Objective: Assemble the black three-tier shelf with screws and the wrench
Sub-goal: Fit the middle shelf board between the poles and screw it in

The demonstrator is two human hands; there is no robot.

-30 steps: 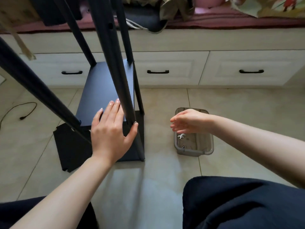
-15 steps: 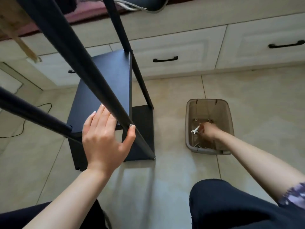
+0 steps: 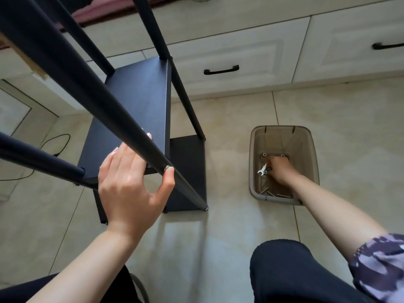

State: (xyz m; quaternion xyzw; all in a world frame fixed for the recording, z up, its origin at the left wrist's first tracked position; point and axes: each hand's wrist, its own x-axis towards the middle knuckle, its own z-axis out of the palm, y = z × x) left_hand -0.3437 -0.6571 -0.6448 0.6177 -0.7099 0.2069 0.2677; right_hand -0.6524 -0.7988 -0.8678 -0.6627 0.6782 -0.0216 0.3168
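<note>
In the bin (image 3: 256, 149): right hand (image 3: 278, 169), grip unclear, beside one wrench (image 3: 262, 169); screws indistinct. Left hand (image 3: 131, 182) flat, thumb on shelf (image 3: 140, 106) screw (image 3: 168, 168).

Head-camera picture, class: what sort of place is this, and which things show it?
Probably a room in a home: tiled floor, built-in cream drawers with black handles, and a pink cushion on the bench above them.

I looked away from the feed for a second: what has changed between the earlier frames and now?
The right hand went from hovering above the plastic bin down to its bottom, fingers now among the screws beside the small wrench; whether it grips anything is hidden. The left hand still steadies the black shelf, its thumb on the front leg. The camera tilted downward.
</note>
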